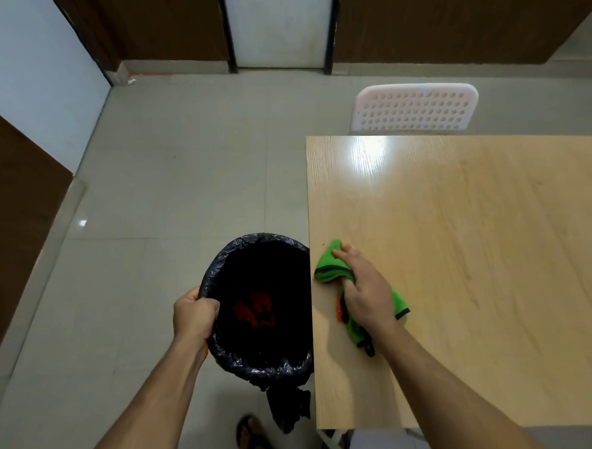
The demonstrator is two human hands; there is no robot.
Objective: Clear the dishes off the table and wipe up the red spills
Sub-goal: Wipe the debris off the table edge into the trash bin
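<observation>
Counter (478, 266) of pale wood stretches off to the right of the right hand (368, 291), whose fingers (344, 256) press a bunched green cloth (331, 265) near its left edge, red spill (338, 311) just beneath. Bin (258, 308), black-lined, hangs beside that edge; left hand (194, 313) curls round its rim.

The right hand (366, 289) is covering the middle of the crumpled green cloth (331, 265) and most of the red spill (338, 309) under it; the black-lined round bin (260, 363) is hiding its own depths in shadow, red scraps inside staying indistinct; the light wooden table (477, 249) is running off the right edge; the brown sandal (252, 439) is being cut off below.
</observation>
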